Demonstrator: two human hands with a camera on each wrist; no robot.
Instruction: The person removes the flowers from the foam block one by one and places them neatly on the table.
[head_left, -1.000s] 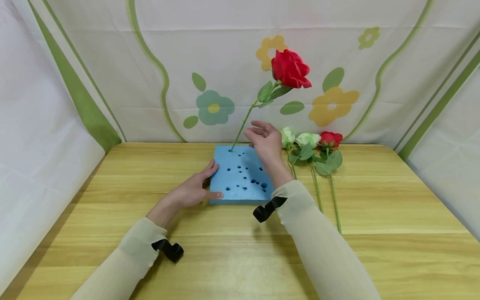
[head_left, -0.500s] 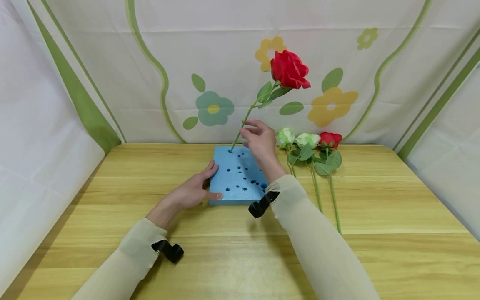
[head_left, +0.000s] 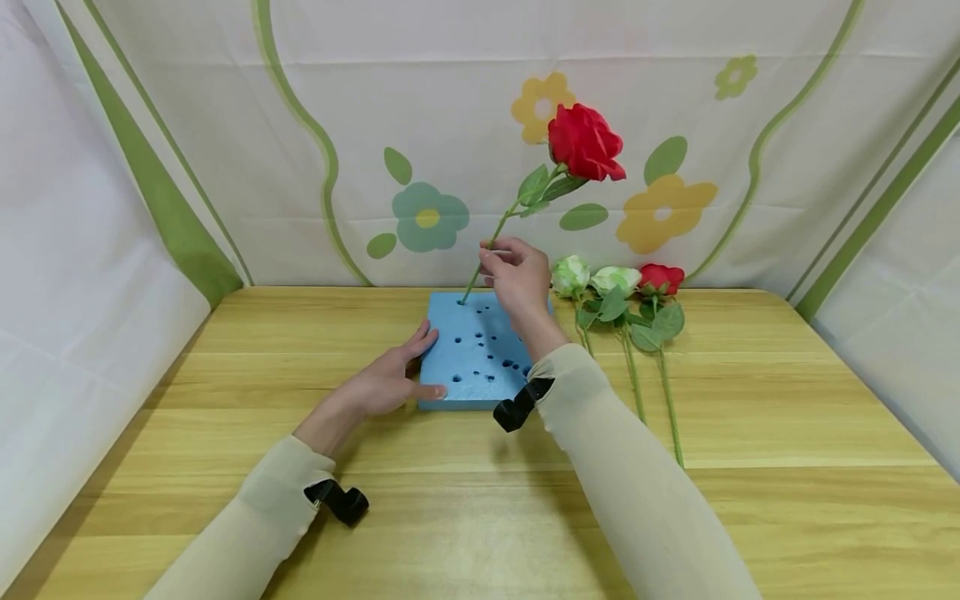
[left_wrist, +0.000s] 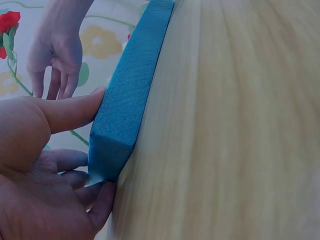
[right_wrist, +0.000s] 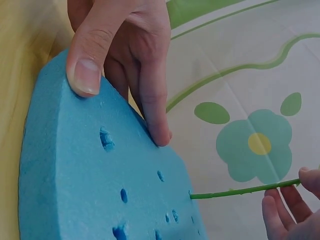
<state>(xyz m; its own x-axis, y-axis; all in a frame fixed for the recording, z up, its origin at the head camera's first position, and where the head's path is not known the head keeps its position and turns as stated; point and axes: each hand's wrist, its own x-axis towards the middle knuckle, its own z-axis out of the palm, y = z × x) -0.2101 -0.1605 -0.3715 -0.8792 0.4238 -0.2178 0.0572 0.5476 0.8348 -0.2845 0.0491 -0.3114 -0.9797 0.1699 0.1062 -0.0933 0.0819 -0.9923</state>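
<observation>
A blue foam block (head_left: pixel 472 357), dotted with holes, lies on the table. My left hand (head_left: pixel 382 383) grips its left side; in the left wrist view the thumb (left_wrist: pixel 75 111) presses the top edge and the fingers reach round the corner. A red rose (head_left: pixel 587 143) stands tilted to the right, its stem in a hole at the block's back left. Partway up that stem, my right hand (head_left: pixel 519 279) pinches it between thumb and fingers, as the stem (right_wrist: pixel 235 191) shows in the right wrist view.
Right of the block, two pale green-white roses (head_left: pixel 617 279) and another red rose (head_left: pixel 662 277) lie on the wooden table (head_left: pixel 795 400), stems toward me. Behind hangs a white curtain (head_left: pixel 450 100) printed with flowers; cloth also flanks both sides.
The right hand has moved left to the standing rose's stem and now pinches it. The rose head has shifted slightly to the right. The left hand and block have stayed put.
</observation>
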